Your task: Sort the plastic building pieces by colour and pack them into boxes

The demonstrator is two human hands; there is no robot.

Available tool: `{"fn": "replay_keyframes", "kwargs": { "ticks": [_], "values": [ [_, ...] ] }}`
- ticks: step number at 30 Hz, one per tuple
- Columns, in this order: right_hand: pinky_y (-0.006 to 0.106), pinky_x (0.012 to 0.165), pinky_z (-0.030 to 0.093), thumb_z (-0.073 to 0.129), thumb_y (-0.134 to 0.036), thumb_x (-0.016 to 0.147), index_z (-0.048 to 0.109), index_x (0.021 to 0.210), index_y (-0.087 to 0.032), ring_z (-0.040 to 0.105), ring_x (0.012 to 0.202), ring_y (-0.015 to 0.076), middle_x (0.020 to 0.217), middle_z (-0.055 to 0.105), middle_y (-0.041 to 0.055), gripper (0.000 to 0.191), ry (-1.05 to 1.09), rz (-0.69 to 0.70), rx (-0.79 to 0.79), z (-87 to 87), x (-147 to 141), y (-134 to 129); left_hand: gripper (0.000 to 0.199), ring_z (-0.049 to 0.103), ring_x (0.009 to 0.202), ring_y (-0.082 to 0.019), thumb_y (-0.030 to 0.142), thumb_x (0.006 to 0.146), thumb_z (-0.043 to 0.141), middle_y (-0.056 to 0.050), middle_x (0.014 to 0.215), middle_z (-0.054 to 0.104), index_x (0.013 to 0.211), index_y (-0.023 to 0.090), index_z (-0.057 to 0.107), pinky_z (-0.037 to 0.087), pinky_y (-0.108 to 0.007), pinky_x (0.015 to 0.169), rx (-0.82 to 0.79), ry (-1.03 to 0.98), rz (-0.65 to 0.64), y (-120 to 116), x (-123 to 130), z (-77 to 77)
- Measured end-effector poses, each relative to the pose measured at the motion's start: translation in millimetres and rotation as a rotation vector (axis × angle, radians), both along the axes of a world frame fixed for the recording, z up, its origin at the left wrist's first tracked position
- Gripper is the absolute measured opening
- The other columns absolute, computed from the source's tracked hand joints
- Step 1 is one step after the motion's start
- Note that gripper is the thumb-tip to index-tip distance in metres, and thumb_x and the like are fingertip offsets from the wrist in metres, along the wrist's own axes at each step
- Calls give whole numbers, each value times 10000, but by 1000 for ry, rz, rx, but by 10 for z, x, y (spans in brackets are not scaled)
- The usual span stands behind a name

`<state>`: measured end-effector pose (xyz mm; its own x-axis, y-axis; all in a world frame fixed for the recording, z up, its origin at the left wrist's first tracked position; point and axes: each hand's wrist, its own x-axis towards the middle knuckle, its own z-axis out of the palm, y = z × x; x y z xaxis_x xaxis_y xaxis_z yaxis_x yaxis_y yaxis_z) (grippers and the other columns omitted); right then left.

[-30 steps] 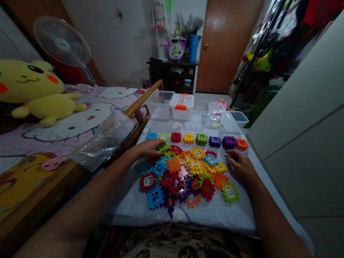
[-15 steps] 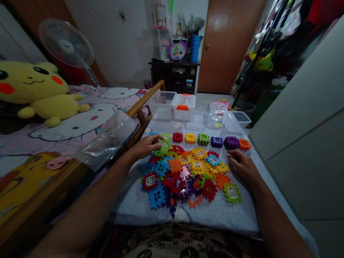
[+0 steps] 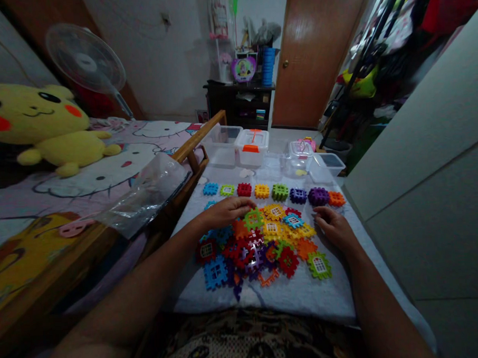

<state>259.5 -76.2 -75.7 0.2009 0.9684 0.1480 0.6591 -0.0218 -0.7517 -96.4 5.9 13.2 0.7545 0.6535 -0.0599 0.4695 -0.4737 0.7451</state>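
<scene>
My left hand [image 3: 233, 211] is over the upper middle of a loose pile of toothed plastic building blocks. Its fingers are closed on the edge of a light green block [image 3: 253, 219] with a cross-shaped window. Beside the pile's right side, my right hand [image 3: 333, 225] rests on the cloth, fingers loosely bent and apart, with nothing in them. Near it lie yellow blocks [image 3: 272, 229], a blue block with a white window [image 3: 293, 221] and a green block with a white window [image 3: 319, 265]. Part of the pile is hidden under my left hand.
Behind the pile runs a row of blocks grouped by colour, from blue [image 3: 210, 188] to orange [image 3: 336, 198]. Clear plastic boxes [image 3: 224, 148] stand at the table's far end. A wooden bed rail [image 3: 182, 159] borders the left, a white cabinet [image 3: 433, 191] the right.
My left hand has moved right and slightly nearer, carrying the green block from the pile's upper left to above its middle. My right hand has stayed almost in place.
</scene>
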Motion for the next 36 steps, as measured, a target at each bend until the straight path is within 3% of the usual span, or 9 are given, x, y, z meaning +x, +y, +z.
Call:
{"fn": "replay_keyframes", "kwargs": {
  "ticks": [5, 12, 15, 19, 26, 31, 36],
  "values": [
    [339, 691, 490, 550, -397, 773, 668, 1031, -168, 619, 717, 201, 816, 680, 59, 364, 18, 1, 3, -8, 0, 2, 311, 571, 1149, -218, 330, 927, 424, -86, 1200, 636, 1102, 191, 639, 422, -368, 1042, 157, -33, 30, 42, 40, -5],
    [332, 670, 487, 551, -372, 767, 675, 1016, -187, 614, 693, 198, 780, 687, 46, 335, -3, -1, 8, -6, 1, 2, 403, 575, 1162, -235, 358, 909, 402, -86, 1250, 617, 1205, 173, 604, 423, -390, 1059, 175, 30, 375, 235, -538, -32],
    [342, 694, 492, 560, -370, 760, 681, 1014, -190, 631, 721, 207, 812, 702, 54, 334, -10, -17, -3, -12, 13, 6, 430, 563, 1196, -247, 341, 894, 399, -104, 1300, 601, 1220, 152, 604, 415, -395, 1071, 193, 154, 351, 251, -739, -153],
    [336, 674, 487, 562, -370, 765, 683, 1016, -191, 625, 694, 201, 781, 693, 43, 331, -20, -19, 8, -20, 18, 6, 444, 510, 1278, -254, 290, 851, 466, -107, 1359, 581, 1258, 164, 589, 367, -400, 1120, 259, 312, 255, 219, -815, -305],
    [334, 658, 482, 553, -391, 774, 678, 1019, -190, 616, 686, 200, 775, 679, 44, 340, -21, -7, 6, -25, 21, 8, 559, 464, 1327, -284, 245, 783, 588, -117, 1401, 557, 1334, 167, 542, 338, -417, 1140, 317, 436, 226, 217, -718, -304],
    [335, 666, 485, 554, -381, 775, 679, 1021, -191, 612, 688, 199, 786, 688, 49, 335, -17, -7, 19, -16, 1, 7, 581, 553, 1210, -281, 221, 707, 634, -122, 1258, 616, 1281, 148, 576, 410, -385, 1073, 308, 399, 251, 257, -699, -267],
    [333, 662, 484, 553, -386, 773, 675, 1007, -192, 613, 693, 197, 809, 695, 54, 328, 11, 4, 39, -7, -12, 4, 284, 640, 922, -223, 256, 765, 564, -60, 991, 665, 1022, 180, 656, 507, -340, 861, 281, 319, 281, 274, -748, -191]
  ]
}}
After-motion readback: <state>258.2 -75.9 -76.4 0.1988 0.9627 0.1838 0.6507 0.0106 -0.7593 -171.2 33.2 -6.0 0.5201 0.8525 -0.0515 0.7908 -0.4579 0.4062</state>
